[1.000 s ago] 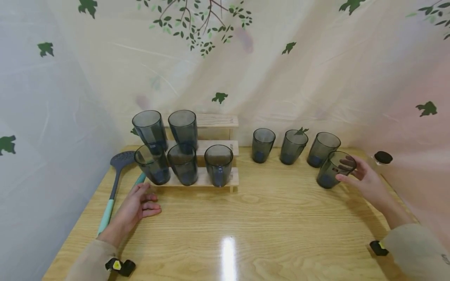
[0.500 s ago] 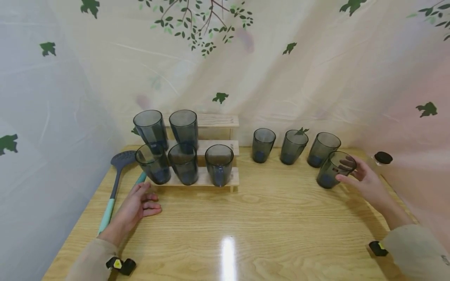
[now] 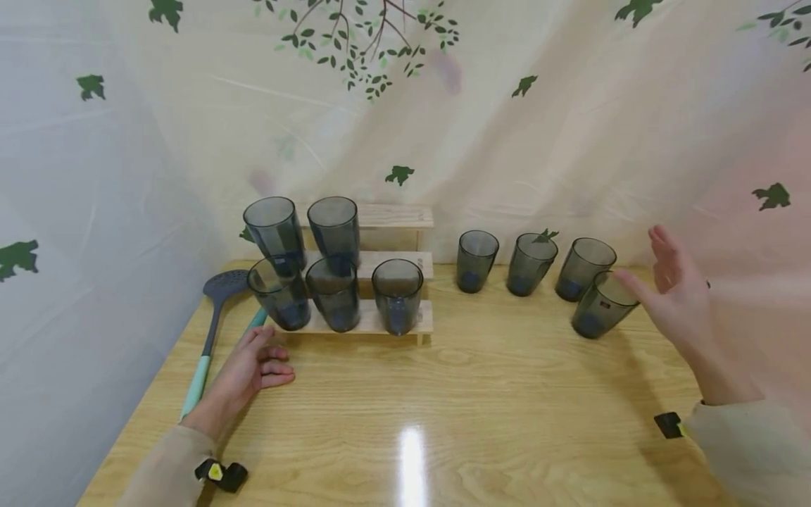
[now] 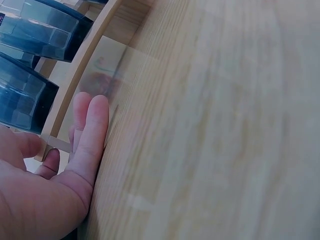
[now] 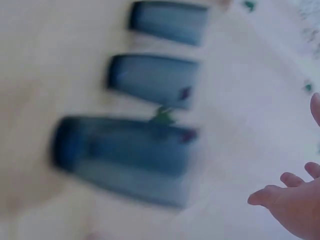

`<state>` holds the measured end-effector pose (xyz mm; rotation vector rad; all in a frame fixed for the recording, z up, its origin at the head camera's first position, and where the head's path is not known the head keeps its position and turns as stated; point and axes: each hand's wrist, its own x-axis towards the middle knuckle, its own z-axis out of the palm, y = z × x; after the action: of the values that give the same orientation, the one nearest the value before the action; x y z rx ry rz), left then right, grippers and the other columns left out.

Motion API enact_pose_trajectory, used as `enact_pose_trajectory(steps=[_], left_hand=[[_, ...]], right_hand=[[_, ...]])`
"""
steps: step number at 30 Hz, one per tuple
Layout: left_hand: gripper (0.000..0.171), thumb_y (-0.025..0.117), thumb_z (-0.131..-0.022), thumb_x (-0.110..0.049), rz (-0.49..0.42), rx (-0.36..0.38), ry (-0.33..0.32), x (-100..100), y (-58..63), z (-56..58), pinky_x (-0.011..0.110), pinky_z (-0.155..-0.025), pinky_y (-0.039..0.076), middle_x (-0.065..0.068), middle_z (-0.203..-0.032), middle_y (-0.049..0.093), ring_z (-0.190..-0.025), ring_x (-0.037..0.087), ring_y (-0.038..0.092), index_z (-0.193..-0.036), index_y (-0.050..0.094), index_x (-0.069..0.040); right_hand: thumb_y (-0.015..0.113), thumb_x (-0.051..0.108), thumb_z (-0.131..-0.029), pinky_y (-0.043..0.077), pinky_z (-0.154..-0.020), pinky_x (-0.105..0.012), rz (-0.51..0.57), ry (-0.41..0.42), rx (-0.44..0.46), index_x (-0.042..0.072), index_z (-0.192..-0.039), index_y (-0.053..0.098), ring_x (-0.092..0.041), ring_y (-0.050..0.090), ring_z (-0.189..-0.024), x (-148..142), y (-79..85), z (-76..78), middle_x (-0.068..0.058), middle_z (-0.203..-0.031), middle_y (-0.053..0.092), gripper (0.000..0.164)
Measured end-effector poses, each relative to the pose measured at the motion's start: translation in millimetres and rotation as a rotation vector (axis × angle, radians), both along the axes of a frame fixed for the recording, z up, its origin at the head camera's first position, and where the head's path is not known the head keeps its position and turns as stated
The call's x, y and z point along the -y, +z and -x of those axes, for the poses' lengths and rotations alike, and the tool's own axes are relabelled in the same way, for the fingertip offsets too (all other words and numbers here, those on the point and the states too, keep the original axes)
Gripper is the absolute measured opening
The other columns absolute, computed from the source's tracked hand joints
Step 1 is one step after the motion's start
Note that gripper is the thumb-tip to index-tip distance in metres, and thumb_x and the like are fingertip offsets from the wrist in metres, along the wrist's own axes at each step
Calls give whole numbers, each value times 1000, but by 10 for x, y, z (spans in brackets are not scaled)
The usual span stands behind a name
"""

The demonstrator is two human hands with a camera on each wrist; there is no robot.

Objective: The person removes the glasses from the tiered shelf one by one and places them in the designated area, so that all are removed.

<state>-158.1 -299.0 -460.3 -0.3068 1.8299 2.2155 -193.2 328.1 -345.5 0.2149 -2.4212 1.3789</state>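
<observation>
Smoky tapered glass (image 3: 600, 315), small red label (image 3: 605, 305), mouth up, right side of table (image 3: 488, 394)

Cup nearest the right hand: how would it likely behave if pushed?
The cup narrows toward its base, so a push near the rim could well tip it. Its see-through wall looks like rigid glass, so it should keep its shape but might chip against the neighbouring cup.

I can pass freely across the front of the surface (image 3: 481, 401). The tiered rack (image 3: 398, 216) with its five tumblers (image 3: 398, 299) blocks the back left, four glasses (image 3: 531, 267) bar the back right with only a slim gap between, and a slotted utensil (image 3: 226, 284) crowds the left edge.
</observation>
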Motion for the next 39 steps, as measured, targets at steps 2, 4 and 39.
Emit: enact_pose_trajectory(steps=[2,4,39], left_hand=[[32,41,-110,-45,-2,4,2,3,-2,5,44,-77,63,8,-93,59,-71,22,70,-120,34,-15],[32,41,-110,-45,-4,6,2,4,-3,7,44,-77,63,8,-93,59,-70,22,70,-120,34,-16],[35,37,-112,-41,-10,-5,-17,4,-10,6,45,-76,63,8,-92,59,-70,22,70,-123,30,-9]], right_hand=[[68,5,-97,22,-117,-16,40,33,-23,25,-162,19,-11,18,-152,149,175,2,4,-167,19,84],[69,0,-96,26,-116,-17,123,105,-44,23,-162,22,-14,20,-152,297,317,11,2,-167,22,84],[76,32,-94,35,-118,-42,-13,742,221,21,-163,15,-22,30,-149,2853,716,896,1,-165,26,93]])
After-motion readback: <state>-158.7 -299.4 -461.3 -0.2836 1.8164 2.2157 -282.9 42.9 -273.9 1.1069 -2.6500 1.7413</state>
